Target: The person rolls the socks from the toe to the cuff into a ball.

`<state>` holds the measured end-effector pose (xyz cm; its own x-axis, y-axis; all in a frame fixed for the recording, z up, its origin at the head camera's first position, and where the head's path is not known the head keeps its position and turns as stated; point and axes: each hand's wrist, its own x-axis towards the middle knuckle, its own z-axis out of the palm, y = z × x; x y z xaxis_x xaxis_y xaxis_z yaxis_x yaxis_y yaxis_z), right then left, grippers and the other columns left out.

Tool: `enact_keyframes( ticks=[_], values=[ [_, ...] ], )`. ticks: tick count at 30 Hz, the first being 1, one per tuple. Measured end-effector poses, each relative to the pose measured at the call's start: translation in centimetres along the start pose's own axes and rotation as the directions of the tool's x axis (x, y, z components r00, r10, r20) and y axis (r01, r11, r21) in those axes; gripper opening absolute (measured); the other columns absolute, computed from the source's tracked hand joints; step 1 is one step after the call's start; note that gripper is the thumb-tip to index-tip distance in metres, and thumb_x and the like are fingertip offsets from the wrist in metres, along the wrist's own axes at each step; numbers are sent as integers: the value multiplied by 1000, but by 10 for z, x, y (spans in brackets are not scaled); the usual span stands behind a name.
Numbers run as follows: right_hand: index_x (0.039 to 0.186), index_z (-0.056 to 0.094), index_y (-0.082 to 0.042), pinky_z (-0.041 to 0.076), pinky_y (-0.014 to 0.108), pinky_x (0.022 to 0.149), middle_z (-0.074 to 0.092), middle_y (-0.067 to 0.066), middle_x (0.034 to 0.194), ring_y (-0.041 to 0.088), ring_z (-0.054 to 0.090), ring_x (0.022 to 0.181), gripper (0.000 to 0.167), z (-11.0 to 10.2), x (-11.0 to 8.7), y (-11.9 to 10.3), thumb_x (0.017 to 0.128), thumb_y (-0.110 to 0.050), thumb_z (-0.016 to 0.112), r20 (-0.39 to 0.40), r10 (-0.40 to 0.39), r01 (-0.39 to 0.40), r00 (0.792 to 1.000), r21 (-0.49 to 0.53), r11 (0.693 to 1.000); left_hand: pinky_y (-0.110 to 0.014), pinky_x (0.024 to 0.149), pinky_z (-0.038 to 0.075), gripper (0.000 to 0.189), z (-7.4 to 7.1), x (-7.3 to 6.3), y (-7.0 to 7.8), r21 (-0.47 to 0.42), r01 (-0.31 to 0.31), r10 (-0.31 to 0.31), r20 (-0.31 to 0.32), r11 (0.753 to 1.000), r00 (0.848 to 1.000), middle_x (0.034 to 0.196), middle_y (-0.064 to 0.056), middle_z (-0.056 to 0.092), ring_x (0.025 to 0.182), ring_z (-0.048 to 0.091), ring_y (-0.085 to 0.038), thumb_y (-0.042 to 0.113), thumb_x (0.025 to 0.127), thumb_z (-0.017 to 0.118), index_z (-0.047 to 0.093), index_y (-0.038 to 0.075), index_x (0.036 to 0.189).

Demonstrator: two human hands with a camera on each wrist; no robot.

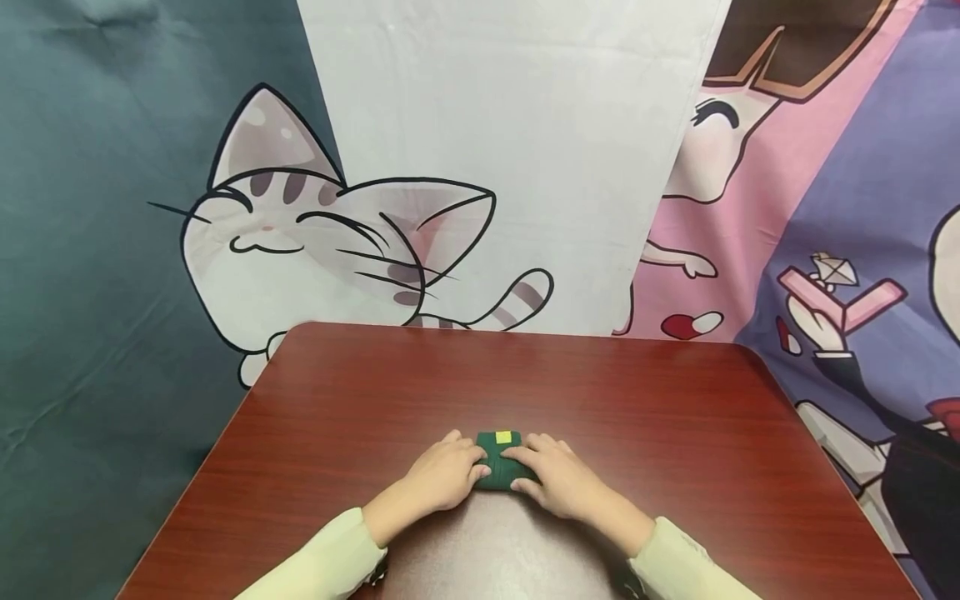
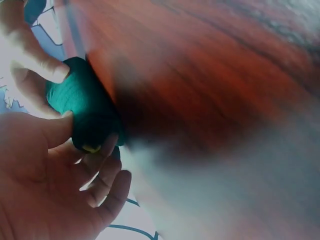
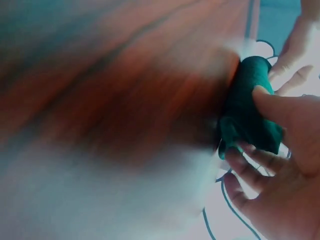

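A dark green cloth [image 1: 495, 477], rolled into a short thick bundle, lies on the table between the two hands. It carries a small yellow patch [image 1: 503, 437] near its far edge. My left hand [image 1: 446, 473] grips the left end, thumb on the near side and fingers farther over. At the right end, my right hand [image 1: 562, 479] holds it between thumb and fingers. In the right wrist view, the rolled cloth [image 3: 250, 95] shows a loose fold at the end by the right fingertips. The left wrist view shows the left thumb pressing against the roll [image 2: 87, 102].
A reddish-brown wooden table [image 1: 525, 375] with rounded far corners spreads around the hands. Behind it hangs a backdrop [image 1: 510, 108] printed with a cartoon cat and other figures. Pale green sleeves [image 1: 322, 554] cover both forearms.
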<state>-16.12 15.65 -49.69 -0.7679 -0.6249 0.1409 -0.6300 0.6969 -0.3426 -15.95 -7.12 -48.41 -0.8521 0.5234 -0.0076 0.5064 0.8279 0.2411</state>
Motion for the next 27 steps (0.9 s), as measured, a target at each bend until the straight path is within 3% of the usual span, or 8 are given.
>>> enact_keyframes(
  ticks=[5, 10, 14, 17, 21, 27],
  values=[
    [127, 68, -20, 50, 36, 86, 65, -6, 114, 14, 59, 101, 46, 1, -4, 3, 84, -25, 82, -110, -166, 152, 980, -125, 980, -32, 76, 47, 28, 1, 5, 4, 40, 42, -42, 4, 998, 999, 111, 3, 66, 93, 50, -15, 38, 100, 62, 74, 17, 115],
    [122, 71, -18, 53, 34, 87, 66, -6, 114, 14, 61, 99, 40, 0, -5, 4, 84, -21, 83, -133, -185, 167, 974, -136, 977, -35, 73, 47, 23, 4, 6, 10, 78, 74, -73, -24, 994, 997, 109, 4, 68, 94, 53, -17, 35, 99, 63, 72, 20, 114],
    [121, 72, -15, 54, 34, 89, 67, -4, 113, 15, 63, 99, 33, 1, -3, 5, 88, -21, 79, -114, -176, 160, 978, -132, 978, -38, 74, 48, 21, 9, 3, 15, 163, 86, -74, -79, 983, 994, 105, 4, 69, 96, 54, -19, 34, 99, 62, 68, 20, 113],
    [122, 71, -15, 55, 35, 89, 67, -2, 112, 16, 64, 100, 31, 2, -2, 6, 92, -21, 75, -87, -156, 146, 984, -109, 983, -37, 75, 48, 20, 13, 0, 15, 238, 55, -24, -131, 970, 991, 106, 3, 67, 98, 54, -20, 34, 100, 61, 65, 20, 114],
    [124, 70, -14, 54, 37, 92, 68, 0, 115, 18, 64, 104, 30, 3, 0, 8, 95, -21, 71, -42, -122, 119, 992, -66, 991, -34, 77, 50, 17, 14, -4, 13, 291, -54, 109, -175, 955, 978, 110, 5, 64, 101, 55, -17, 27, 101, 60, 65, 19, 115],
    [126, 70, -15, 52, 41, 99, 68, -1, 118, 21, 63, 114, 30, 1, 4, 9, 97, -21, 69, 18, -60, 60, 998, 19, 998, -29, 81, 53, 24, 13, -10, 9, 323, -214, 272, -146, 922, 951, 109, 5, 64, 102, 60, -12, 28, 95, 70, 65, 14, 114]
  ],
)
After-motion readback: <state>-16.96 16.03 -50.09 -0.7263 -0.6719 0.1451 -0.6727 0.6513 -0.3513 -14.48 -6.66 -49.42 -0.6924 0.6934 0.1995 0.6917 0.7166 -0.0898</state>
